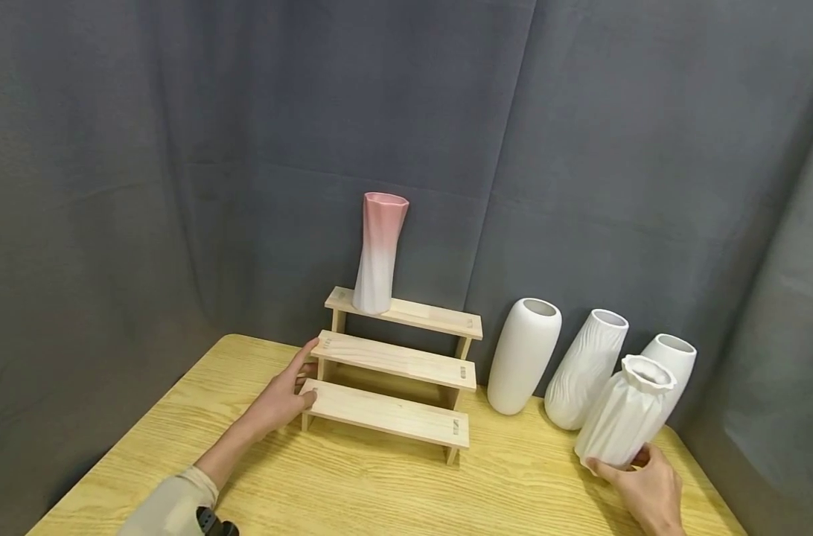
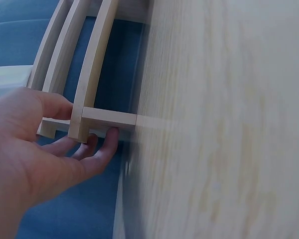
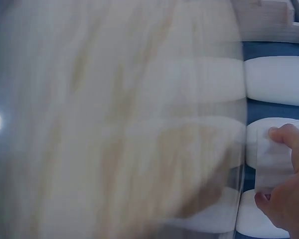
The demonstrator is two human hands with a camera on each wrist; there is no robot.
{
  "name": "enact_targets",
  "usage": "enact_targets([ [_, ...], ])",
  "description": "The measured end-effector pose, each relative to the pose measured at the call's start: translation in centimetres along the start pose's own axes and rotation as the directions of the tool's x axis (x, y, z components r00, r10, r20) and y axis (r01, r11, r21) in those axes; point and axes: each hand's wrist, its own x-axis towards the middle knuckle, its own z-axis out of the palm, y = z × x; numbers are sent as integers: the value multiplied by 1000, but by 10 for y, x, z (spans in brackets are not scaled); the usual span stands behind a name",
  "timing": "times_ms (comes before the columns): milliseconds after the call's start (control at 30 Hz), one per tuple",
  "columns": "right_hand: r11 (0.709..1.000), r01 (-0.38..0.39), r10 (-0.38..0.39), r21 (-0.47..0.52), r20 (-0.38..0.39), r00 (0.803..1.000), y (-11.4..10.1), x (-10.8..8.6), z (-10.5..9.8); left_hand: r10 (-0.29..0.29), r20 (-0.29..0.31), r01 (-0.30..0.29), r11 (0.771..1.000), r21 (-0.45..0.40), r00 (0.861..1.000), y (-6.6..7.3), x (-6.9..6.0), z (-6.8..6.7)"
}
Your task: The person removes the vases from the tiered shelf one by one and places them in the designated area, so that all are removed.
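Observation:
A three-tier wooden step shelf point(image 1: 393, 415) stands at the table's back. My left hand point(image 1: 282, 402) holds its left end, thumb on the lowest board; in the left wrist view the fingers point(image 2: 108, 149) curl about the side support. My right hand point(image 1: 648, 487) grips a white pleated vase point(image 1: 621, 420) with a ruffled rim near its base, thumb on the near side. That vase leans, and its base looks slightly off the tabletop in the right wrist view. It partly hides a smooth white vase point(image 1: 676, 365) behind it. A pink-and-white twisted vase point(image 1: 380, 253) stands on the top tier, left of centre.
Right of the shelf stand a smooth white vase point(image 1: 523, 357) and a wavy-ribbed white vase point(image 1: 586, 372). Grey curtains point(image 1: 406, 89) hang close behind the wooden table point(image 1: 353, 491) and along its right side.

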Motion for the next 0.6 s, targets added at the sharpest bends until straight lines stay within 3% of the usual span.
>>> enact_targets([
  [233,1000,-25,25,-17,30,999,9,0,3,2,9,-3,1000,8,1000,-2,1,0],
  [600,1000,-29,29,-11,14,999,7,2,7,5,11,-5,1000,1,1000,3,-1,-3],
])
